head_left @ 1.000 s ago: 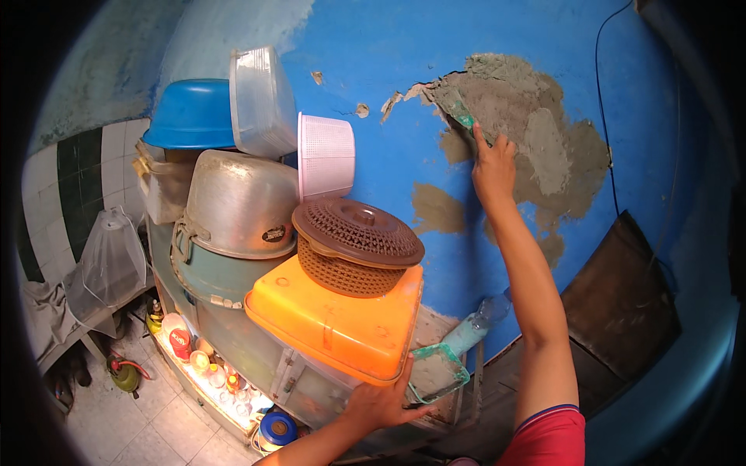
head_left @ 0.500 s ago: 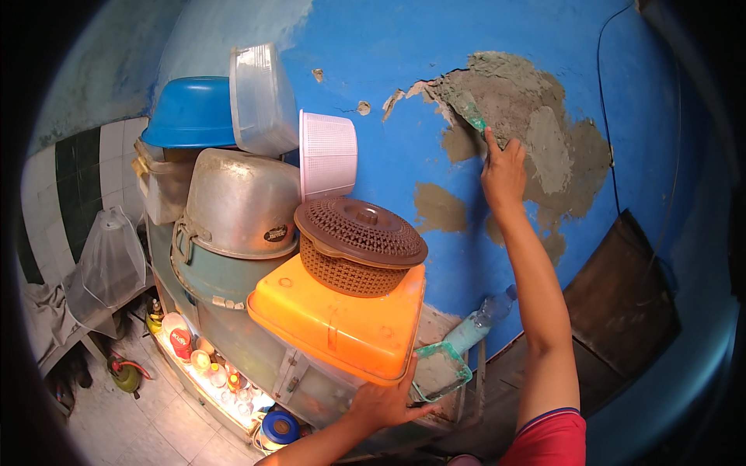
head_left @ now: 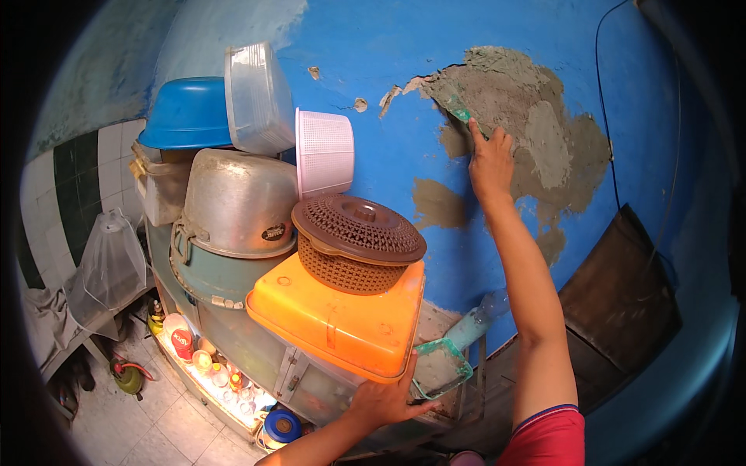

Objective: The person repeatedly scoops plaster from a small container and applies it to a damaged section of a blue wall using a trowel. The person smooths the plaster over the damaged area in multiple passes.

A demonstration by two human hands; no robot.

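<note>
My right hand [head_left: 489, 159] is raised against the blue wall and grips a small green-handled scraper [head_left: 460, 110], whose blade lies on a wide grey plaster patch [head_left: 536, 116]. Low in the view, my left hand [head_left: 385, 400] holds a green-rimmed tray [head_left: 440, 367] carrying grey plaster, just under the edge of an orange tub lid [head_left: 334, 322]. The scraper's blade blends into the wet plaster, so its outline is hard to make out.
Left of me rises a stack of containers: a brown lidded basket [head_left: 353, 245], a metal basin [head_left: 237, 202], a pink basket [head_left: 325, 151], a clear tub [head_left: 256, 97] and a blue basin [head_left: 186, 113]. Bottles and jars [head_left: 210, 361] sit below. A dark board [head_left: 622, 295] leans at right.
My right hand has slid the scraper slightly down and back up over the plaster patch. My left hand with the tray has stayed in place.
</note>
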